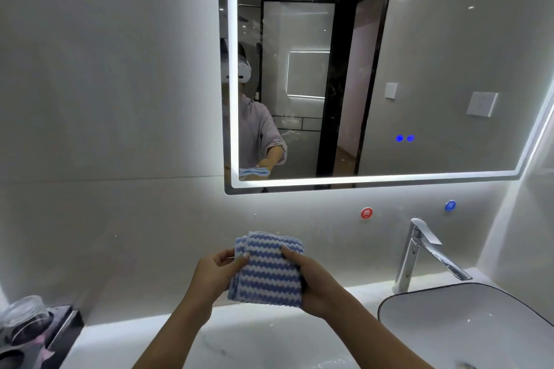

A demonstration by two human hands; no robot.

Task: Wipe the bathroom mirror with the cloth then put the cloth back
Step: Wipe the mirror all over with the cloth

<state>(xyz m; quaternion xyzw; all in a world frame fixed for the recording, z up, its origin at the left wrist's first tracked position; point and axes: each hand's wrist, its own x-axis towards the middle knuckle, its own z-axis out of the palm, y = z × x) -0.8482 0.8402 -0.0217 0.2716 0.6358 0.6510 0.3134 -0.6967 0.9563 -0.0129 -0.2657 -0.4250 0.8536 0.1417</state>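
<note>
Both hands, left hand (217,274) and right hand (311,281), grip closed on the folded blue-striped cloth (266,269), holding it above the white counter (254,335), below the lit mirror (434,69).

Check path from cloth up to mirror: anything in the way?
Nothing visible. Both hands, left hand and right hand, hold the folded cloth above the counter, below the mirror. Only bare wall lies between cloth and glass. The tap and basin sit off to the right.
</note>
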